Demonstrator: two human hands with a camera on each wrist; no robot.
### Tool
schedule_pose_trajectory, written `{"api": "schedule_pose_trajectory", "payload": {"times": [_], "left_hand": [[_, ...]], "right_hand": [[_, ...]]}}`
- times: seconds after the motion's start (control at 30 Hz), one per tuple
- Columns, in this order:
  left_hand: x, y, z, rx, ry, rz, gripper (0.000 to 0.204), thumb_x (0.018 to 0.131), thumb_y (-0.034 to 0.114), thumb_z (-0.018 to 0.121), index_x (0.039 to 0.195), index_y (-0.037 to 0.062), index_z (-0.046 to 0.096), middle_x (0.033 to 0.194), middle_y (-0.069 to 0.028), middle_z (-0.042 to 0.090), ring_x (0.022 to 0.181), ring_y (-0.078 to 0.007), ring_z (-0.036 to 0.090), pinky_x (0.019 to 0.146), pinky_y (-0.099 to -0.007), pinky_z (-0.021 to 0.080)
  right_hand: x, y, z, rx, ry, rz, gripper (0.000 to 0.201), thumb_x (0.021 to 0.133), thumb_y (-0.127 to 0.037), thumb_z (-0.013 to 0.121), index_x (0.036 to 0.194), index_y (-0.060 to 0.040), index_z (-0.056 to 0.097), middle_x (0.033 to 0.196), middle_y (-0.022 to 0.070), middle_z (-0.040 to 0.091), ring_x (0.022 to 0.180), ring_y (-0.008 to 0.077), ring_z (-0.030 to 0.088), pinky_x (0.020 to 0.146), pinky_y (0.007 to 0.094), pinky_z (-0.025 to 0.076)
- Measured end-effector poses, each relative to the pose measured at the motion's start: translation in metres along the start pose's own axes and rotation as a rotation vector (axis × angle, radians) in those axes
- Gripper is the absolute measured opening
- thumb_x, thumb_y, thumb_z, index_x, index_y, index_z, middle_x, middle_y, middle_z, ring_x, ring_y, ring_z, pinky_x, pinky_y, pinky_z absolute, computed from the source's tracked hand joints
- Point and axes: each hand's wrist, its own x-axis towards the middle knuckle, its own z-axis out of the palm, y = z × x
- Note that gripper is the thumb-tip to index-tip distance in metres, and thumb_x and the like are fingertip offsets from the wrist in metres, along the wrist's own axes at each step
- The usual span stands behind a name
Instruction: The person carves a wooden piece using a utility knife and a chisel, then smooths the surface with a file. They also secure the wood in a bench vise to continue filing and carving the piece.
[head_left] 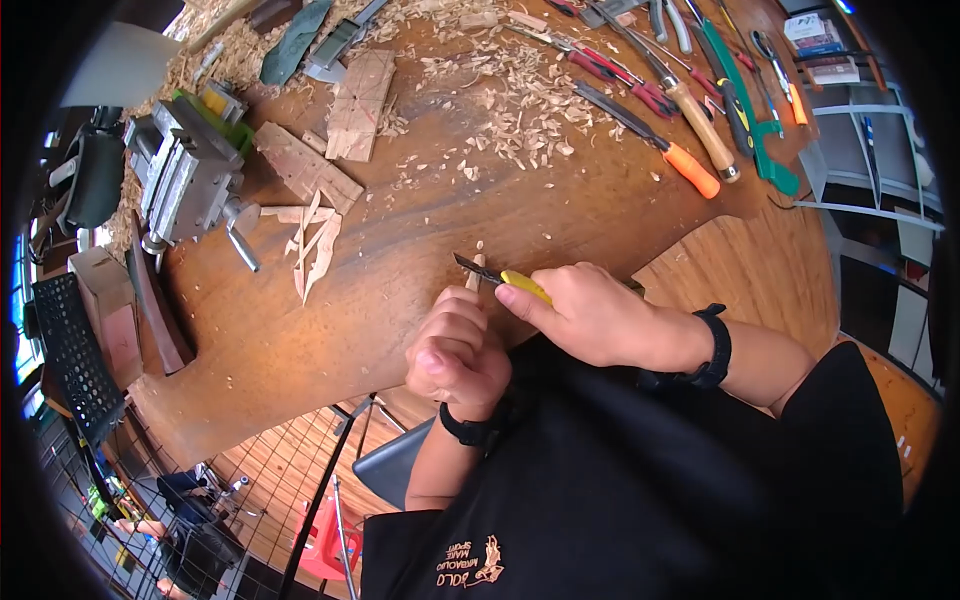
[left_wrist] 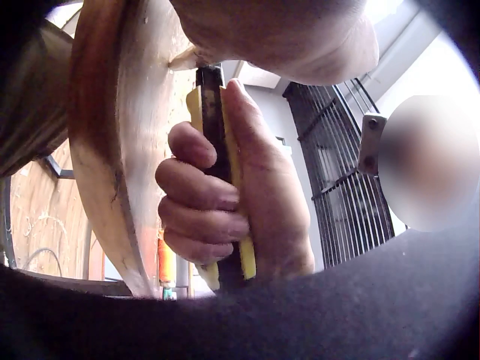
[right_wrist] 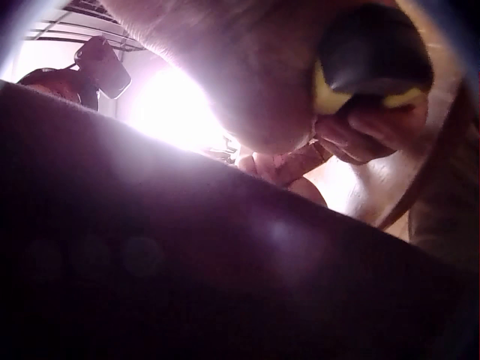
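Note:
My right hand [head_left: 600, 315] grips a yellow and black utility knife [head_left: 524, 286], its dark blade pointing left. In the left wrist view the fingers wrap the knife's handle [left_wrist: 217, 165], with the thumb along its side. My left hand [head_left: 455, 350] holds a small, slim piece of wood [head_left: 477, 272], whose tip sticks up past the curled fingers. The blade crosses this tip in the head view. Most of the wood is hidden inside the left fist. Both hands are over the near edge of the wooden table [head_left: 400, 290].
A metal vise [head_left: 190, 170] stands at the left. Flat boards [head_left: 362, 105] and thin wood offcuts [head_left: 318, 240] lie near it. Wood shavings [head_left: 510, 110] cover the far side. At the right are several tools, including an orange-handled file [head_left: 690, 172] and a green-handled tool [head_left: 775, 170].

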Motion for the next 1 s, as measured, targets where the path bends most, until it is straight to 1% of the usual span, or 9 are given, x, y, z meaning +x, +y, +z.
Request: {"api": "schedule_pose_trajectory", "payload": {"times": [0.13,0.2,0.33,0.5,0.63,0.73,0.83,0.9,1.0], "left_hand": [[-0.001,0.001,0.000,0.044,-0.056,0.018,0.053,0.107,0.024,0.041,0.058,0.0072,0.033,0.051,-0.0043,0.038,0.047,-0.0187,0.038,0.053,-0.0350,0.037],[-0.001,0.000,-0.002,-0.004,-0.020,-0.007,0.053,0.107,0.023,0.041,0.057,0.0071,0.034,0.050,-0.0044,0.038,0.047,-0.0188,0.038,0.053,-0.0351,0.037],[-0.001,-0.002,0.000,-0.079,0.047,-0.027,0.054,0.107,0.023,0.042,0.056,0.0069,0.034,0.050,-0.0048,0.040,0.046,-0.0187,0.039,0.052,-0.0352,0.038],[-0.004,-0.001,0.004,0.098,-0.135,0.086,0.053,0.105,0.021,0.046,0.055,0.0043,0.035,0.049,-0.0062,0.041,0.044,-0.0202,0.042,0.047,-0.0350,0.039],[-0.002,-0.001,-0.003,0.035,-0.098,0.029,0.052,0.104,0.020,0.047,0.056,0.0032,0.038,0.049,-0.0055,0.040,0.044,-0.0201,0.043,0.048,-0.0352,0.040],[0.001,0.002,-0.006,0.018,-0.124,0.017,0.050,0.103,0.019,0.049,0.056,0.0024,0.041,0.049,-0.0053,0.041,0.044,-0.0202,0.043,0.049,-0.0353,0.039],[0.007,0.007,-0.006,0.045,-0.218,-0.015,0.048,0.101,0.017,0.050,0.056,0.0023,0.041,0.050,-0.0056,0.042,0.044,-0.0204,0.043,0.049,-0.0353,0.040],[0.007,0.010,-0.004,0.122,-0.294,-0.030,0.054,0.105,0.025,0.048,0.056,0.0068,0.034,0.049,-0.0031,0.039,0.045,-0.0182,0.040,0.053,-0.0359,0.040],[0.009,0.009,-0.006,0.112,-0.310,-0.042,0.054,0.104,0.025,0.048,0.055,0.0060,0.036,0.049,-0.0037,0.040,0.045,-0.0185,0.042,0.052,-0.0358,0.040]], "right_hand": [[-0.010,0.001,-0.003,-0.013,0.011,0.007,0.066,0.104,-0.048,0.047,0.071,0.0071,0.062,0.070,0.0339,0.061,0.075,0.0515,0.064,0.069,0.0559,0.051],[-0.014,0.003,-0.005,-0.036,-0.033,0.048,0.066,0.104,-0.048,0.047,0.070,0.0071,0.062,0.070,0.0339,0.061,0.075,0.0513,0.064,0.069,0.0555,0.051],[-0.007,0.006,-0.003,-0.029,-0.006,-0.012,0.065,0.104,-0.048,0.046,0.070,0.0049,0.057,0.067,0.0312,0.059,0.070,0.0489,0.062,0.064,0.0529,0.047],[0.005,0.003,-0.004,-0.055,-0.005,0.060,0.067,0.104,-0.050,0.045,0.072,0.0061,0.065,0.068,0.0338,0.060,0.075,0.0515,0.064,0.069,0.0560,0.052],[0.001,0.007,0.001,-0.020,0.032,0.040,0.068,0.104,-0.051,0.044,0.073,0.0052,0.065,0.069,0.0326,0.061,0.075,0.0506,0.064,0.070,0.0555,0.051],[-0.008,0.007,-0.013,0.017,-0.041,-0.005,0.068,0.104,-0.053,0.043,0.073,0.0047,0.064,0.069,0.0309,0.062,0.075,0.0495,0.064,0.071,0.0547,0.050],[-0.005,0.009,-0.025,0.009,-0.139,-0.029,0.068,0.104,-0.053,0.043,0.074,0.0046,0.062,0.070,0.0298,0.062,0.075,0.0485,0.064,0.071,0.0539,0.049],[0.000,0.012,-0.027,-0.091,-0.185,-0.025,0.068,0.104,-0.053,0.043,0.074,0.0047,0.064,0.071,0.0306,0.062,0.075,0.0487,0.064,0.072,0.0546,0.049],[0.003,0.011,-0.024,-0.121,-0.147,-0.020,0.067,0.103,-0.053,0.045,0.075,0.0047,0.065,0.071,0.0319,0.062,0.075,0.0495,0.065,0.071,0.0556,0.050]]}}
